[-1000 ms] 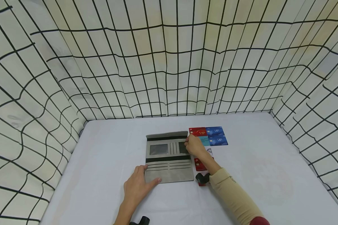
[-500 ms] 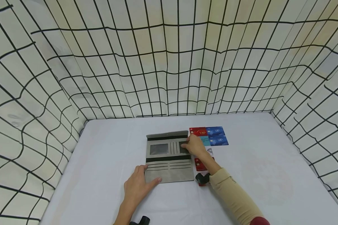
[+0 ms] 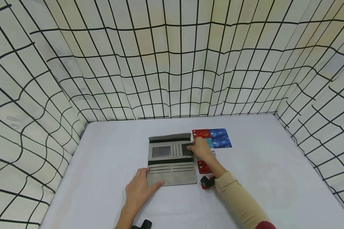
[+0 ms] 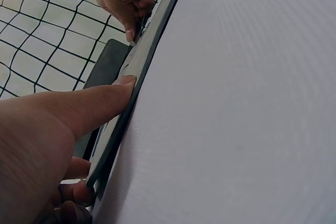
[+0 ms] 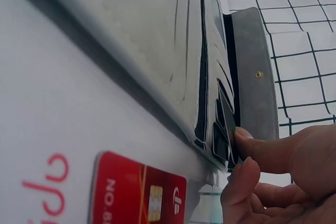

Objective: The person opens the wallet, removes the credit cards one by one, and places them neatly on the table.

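A grey wallet (image 3: 172, 178) lies unfolded on the white-covered table, with card slots and a clear window facing up. My left hand (image 3: 139, 190) rests at its near left corner, fingers along the left side and thumb on the near edge. In the left wrist view, the left thumb (image 4: 100, 103) presses on that edge. My right hand (image 3: 201, 149) is at the wallet's right side. Between its thumb and forefinger it pinches a thin dark card-like piece (image 5: 227, 121) at the right pocket. How much of that piece sits inside the pocket is hidden.
Right of the wallet lie a red VIP card (image 3: 201, 133), blue VIP cards (image 3: 221, 142) and a teal card (image 3: 210, 143). Closer in is another red card (image 3: 204, 167), partly under the right forearm. Black netting (image 3: 180, 73) over white walls surrounds the table.
My right hand has shifted slightly, and more of the dark piece now shows at the right pocket. The left hand and wallet stay in place.
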`<state>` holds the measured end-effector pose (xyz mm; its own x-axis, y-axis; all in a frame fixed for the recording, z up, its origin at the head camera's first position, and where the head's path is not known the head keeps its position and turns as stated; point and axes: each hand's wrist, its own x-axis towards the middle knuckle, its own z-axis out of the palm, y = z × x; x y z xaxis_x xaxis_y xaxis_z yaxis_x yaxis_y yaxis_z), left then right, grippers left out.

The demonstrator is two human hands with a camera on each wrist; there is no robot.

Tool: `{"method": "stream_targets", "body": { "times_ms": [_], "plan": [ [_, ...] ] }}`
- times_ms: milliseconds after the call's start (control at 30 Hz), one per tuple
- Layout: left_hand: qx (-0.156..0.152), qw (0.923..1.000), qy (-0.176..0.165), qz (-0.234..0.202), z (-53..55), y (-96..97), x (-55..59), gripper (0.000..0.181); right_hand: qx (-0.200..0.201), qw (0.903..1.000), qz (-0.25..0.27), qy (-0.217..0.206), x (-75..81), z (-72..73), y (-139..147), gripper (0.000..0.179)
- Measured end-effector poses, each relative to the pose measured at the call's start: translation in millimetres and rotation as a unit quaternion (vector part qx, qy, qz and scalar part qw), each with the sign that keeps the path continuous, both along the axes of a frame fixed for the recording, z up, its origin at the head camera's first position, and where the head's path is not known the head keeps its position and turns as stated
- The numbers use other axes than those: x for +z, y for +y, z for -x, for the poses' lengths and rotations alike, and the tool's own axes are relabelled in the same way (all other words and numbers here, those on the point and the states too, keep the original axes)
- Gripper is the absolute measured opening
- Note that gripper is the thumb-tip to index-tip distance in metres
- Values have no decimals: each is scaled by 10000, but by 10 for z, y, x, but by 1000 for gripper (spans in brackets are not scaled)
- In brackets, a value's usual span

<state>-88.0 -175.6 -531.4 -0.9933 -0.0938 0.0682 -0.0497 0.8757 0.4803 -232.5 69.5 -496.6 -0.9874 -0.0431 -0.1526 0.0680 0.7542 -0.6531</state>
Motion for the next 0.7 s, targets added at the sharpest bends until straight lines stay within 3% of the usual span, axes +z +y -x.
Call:
{"method": "stream_targets", "body": {
  "times_ms": [567,700],
  "plan": [
    [-3,10000,27,24,1,-3,2,82,152,9998,-118,-34,22,-3,78,22],
    [-8,10000,32,22,-1,0,3,82,106,9998,33,-152,40,4,123,27]
  ]
}}
